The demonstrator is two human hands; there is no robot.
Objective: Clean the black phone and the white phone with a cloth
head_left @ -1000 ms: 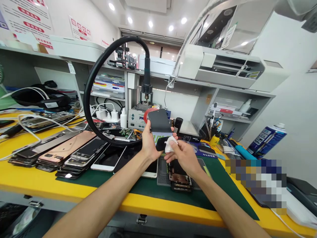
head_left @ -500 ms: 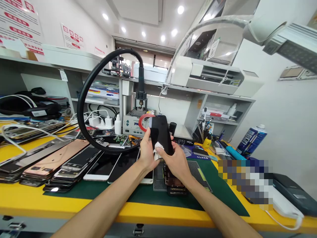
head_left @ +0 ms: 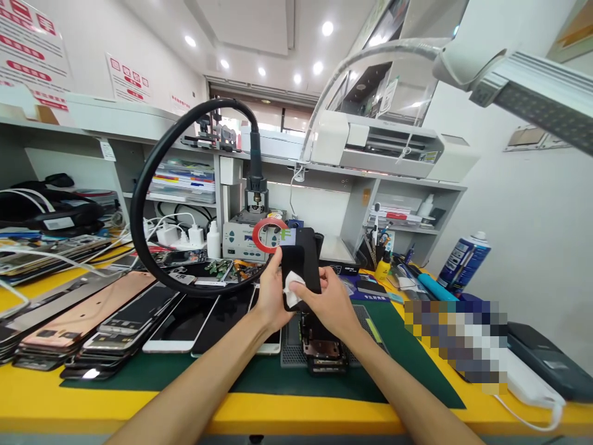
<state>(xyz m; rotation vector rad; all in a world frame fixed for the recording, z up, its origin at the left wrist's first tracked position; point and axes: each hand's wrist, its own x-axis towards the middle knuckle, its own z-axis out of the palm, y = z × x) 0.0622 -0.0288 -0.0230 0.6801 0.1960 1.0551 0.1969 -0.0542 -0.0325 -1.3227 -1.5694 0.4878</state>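
Note:
A black phone is held up over the mat, tilted, with a pale reflection near its top left. My left hand grips its left edge, thumb along the side. Between my right thumb and the glass is a crumpled white tissue, pressed onto the lower part of the phone. My right hand is closed round the right side, its other fingers partly hidden behind the phone. Just below, opened phone parts lie stacked on a grey perforated pad.
Stacks of phone screens fill the left of the yellow bench. A black hose loops up on the left by a grey machine. A roll of red tape is behind the phone. A blue spray can stands right.
The tissue has shifted slightly up and left on the glass under my right thumb. The phone has tilted, and a reflection now shows near its top. The whole view has shifted slightly.

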